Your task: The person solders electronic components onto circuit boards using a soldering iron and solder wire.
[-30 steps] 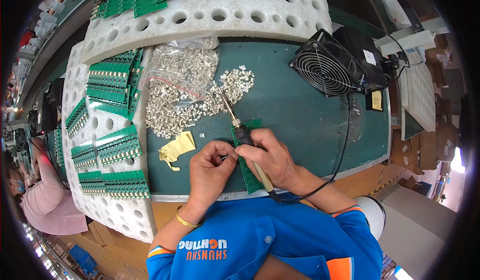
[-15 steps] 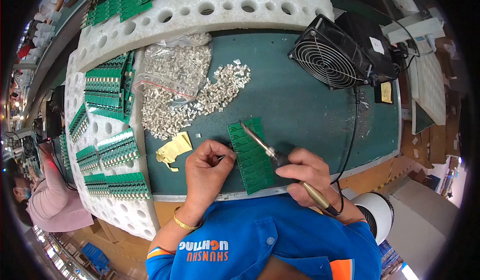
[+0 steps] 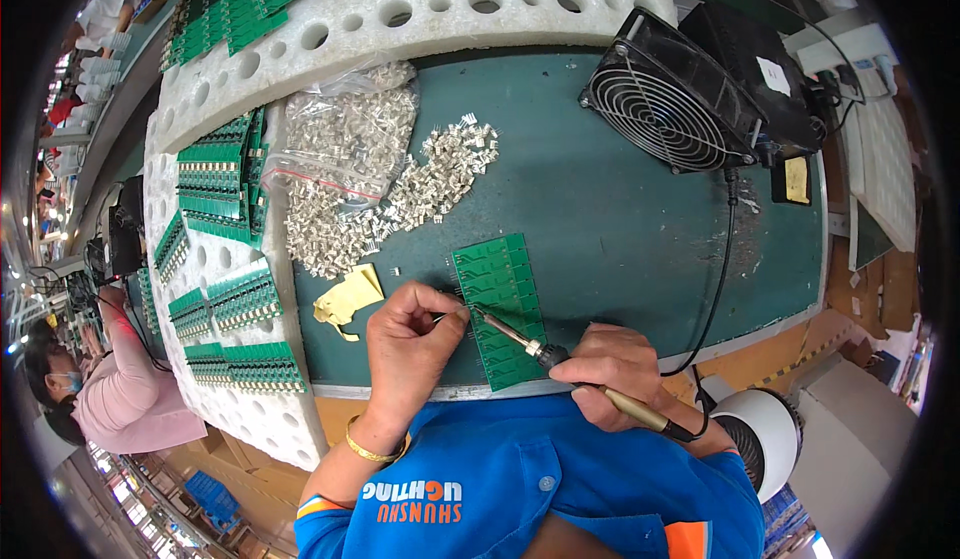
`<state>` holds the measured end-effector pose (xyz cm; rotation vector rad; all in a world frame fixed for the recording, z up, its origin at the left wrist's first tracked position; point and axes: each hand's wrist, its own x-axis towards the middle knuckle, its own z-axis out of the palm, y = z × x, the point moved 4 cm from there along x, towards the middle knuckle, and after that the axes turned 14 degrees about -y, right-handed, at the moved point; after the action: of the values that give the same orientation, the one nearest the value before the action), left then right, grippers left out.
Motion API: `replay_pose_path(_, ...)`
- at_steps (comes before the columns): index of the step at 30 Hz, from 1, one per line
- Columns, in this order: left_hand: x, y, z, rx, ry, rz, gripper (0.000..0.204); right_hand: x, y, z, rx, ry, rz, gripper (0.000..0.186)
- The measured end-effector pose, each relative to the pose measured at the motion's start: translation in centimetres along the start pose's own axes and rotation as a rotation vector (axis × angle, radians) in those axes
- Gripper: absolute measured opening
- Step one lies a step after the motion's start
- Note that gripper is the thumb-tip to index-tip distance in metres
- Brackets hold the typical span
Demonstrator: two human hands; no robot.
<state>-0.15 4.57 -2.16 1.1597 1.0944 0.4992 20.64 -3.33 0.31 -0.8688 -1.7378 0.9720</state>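
A green circuit board panel (image 3: pixel 505 329) lies flat on the bench before me, its long side running away from me. My right hand (image 3: pixel 610 374) is closed around the handle of a soldering iron (image 3: pixel 522 342), whose tip rests at the panel's left edge, about halfway along. Beside that edge, my left hand (image 3: pixel 412 337) pinches a thin solder wire (image 3: pixel 440 317) between thumb and fingertips; most of the wire is hidden by the fingers. The iron's tip and the left fingertips are very close together.
Small white connectors (image 3: pixel 445 174) are heaped beside a clear plastic bag (image 3: pixel 345 139). A torn yellow paper (image 3: pixel 348 297) lies nearby. White foam racks (image 3: pixel 285 414) hold finished-looking boards (image 3: pixel 240 299). A black fan (image 3: pixel 665 99) stands far right, with a cable (image 3: pixel 722 269) below. A co-worker (image 3: pixel 130 379) sits left.
The soldering iron's tip has moved from the panel's far end toward me, to its left edge by my left fingertips. My left hand keeps its pinch. The view has shifted slightly.
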Motion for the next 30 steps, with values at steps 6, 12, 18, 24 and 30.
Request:
replay_pose_path(6, -0.22, 0.01, -0.23, 0.01, -0.028, -0.035, 0.011, 0.18, 0.1, 0.29, -0.016, -0.019, 0.016, 0.026)
replay_pose_path(12, -0.16, -0.35, -0.31, 0.032, -0.028, -0.038, 0.012, -0.08, 0.32, 0.47, -0.017, 0.02, 0.012, 0.017)
replay_pose_path(18, -0.23, -0.16, -0.26, 0.026, -0.033, -0.03, 0.012, -0.08, 0.52, 0.24, 0.017, 0.004, 0.024, 0.026)
replay_pose_path(24, -0.21, 0.05, -0.18, 0.002, -0.036, -0.053, 0.012, -0.11, 0.57, 0.1, 0.032, 0.002, 0.037, 0.023)
replay_pose_path(30, -0.19, -0.3, 0.08, -0.017, -0.008, -0.024, 0.013, -0.37, 0.74, 0.09, 0.092, 0.012, 0.066, 0.02)
